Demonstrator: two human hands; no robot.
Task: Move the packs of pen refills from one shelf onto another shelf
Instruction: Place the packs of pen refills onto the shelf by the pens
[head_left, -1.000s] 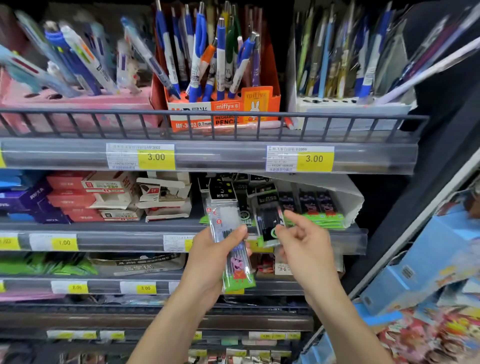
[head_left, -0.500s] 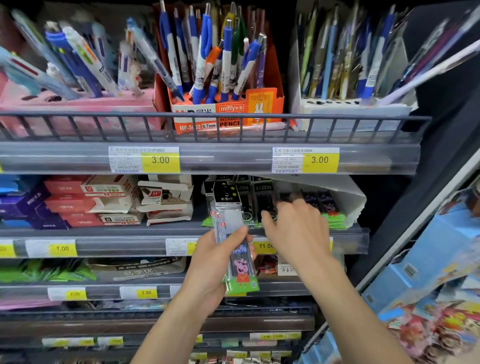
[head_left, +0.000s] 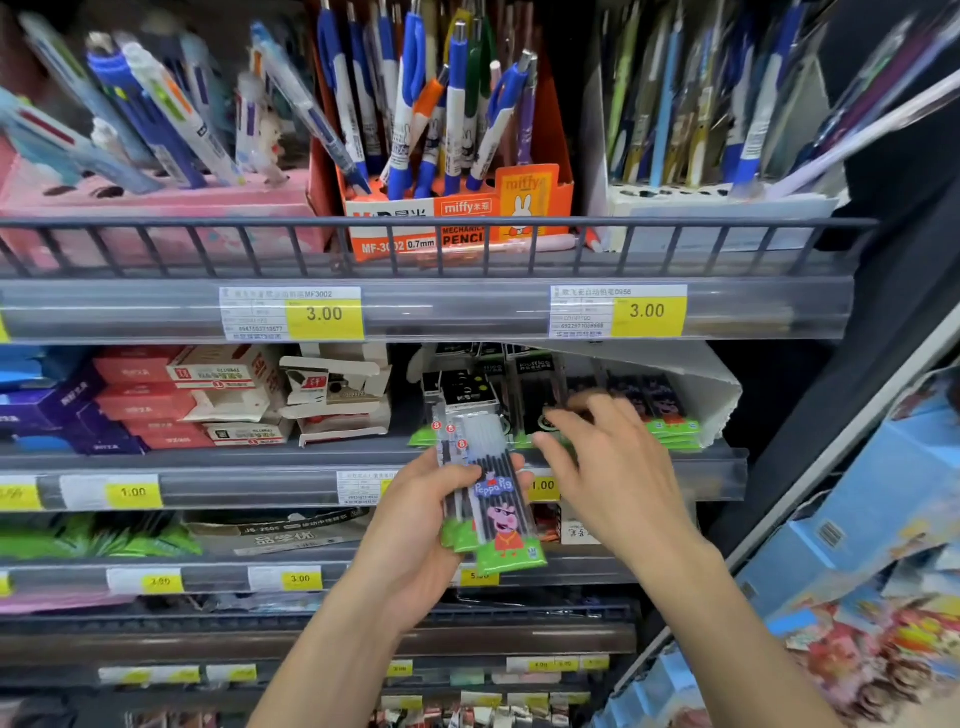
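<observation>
Head view: left hand grips a few refill packs upright, just below the middle shelf; right hand, fingers spread and empty, reaches toward more packs lying on that shelf; motion blurs its fingertips.

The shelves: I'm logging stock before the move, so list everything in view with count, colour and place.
Pens: many, mostly blue and white, upright in the orange box, top shelf.
Pens in pink tray: several, blue, top left.
Pens in white box: many, mixed colours, top right.
Price tags: two on the top rail, yellow, 3.00; more on the rails below.
Small boxes: a stack, red and white, second shelf left.
Refill packs on shelf: several, dark with green ends, second shelf right.
Refill packs in hand: about three, clear with green ends, front centre.
Left hand: grip closed on the held packs.
Right hand: fingers spread, reaching the shelf packs, blurred.
</observation>
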